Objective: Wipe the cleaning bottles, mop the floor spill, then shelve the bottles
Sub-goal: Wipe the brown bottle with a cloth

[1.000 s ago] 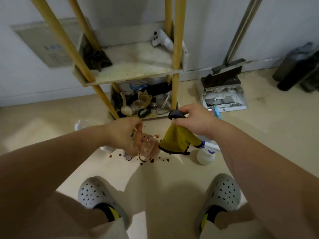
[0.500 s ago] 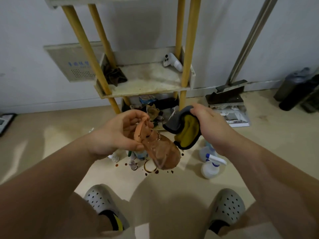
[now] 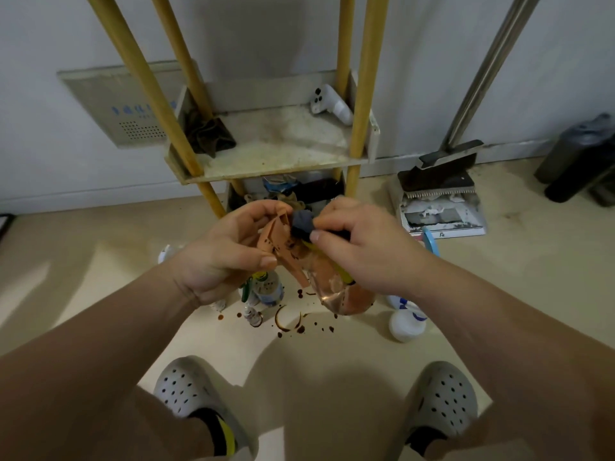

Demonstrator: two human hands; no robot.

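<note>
Well, the shelf (image 3: 283, 144) stood behind. In front of it, the left hand (image 3: 226, 251) had its fingers curled round the top of the orange spray bottle (image 3: 332, 291), held up over the floor (image 3: 100, 261). The right hand (image 3: 362, 247) pinched a grey cloth (image 3: 301, 224) against the bottle. Brown spill drops (image 3: 289, 322) lay underneath.

Dustpan (image 3: 442, 214) (brush (image 3: 439, 174) standing in it), grey clogs (image 3: 186, 387), wall vent panel (image 3: 109, 108)

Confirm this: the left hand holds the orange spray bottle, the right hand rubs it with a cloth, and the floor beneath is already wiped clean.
The floor is not clean: the head view shows dark spill drops on it beneath the orange spray bottle. The left hand does hold it and the right hand rubs it with the cloth.
</note>
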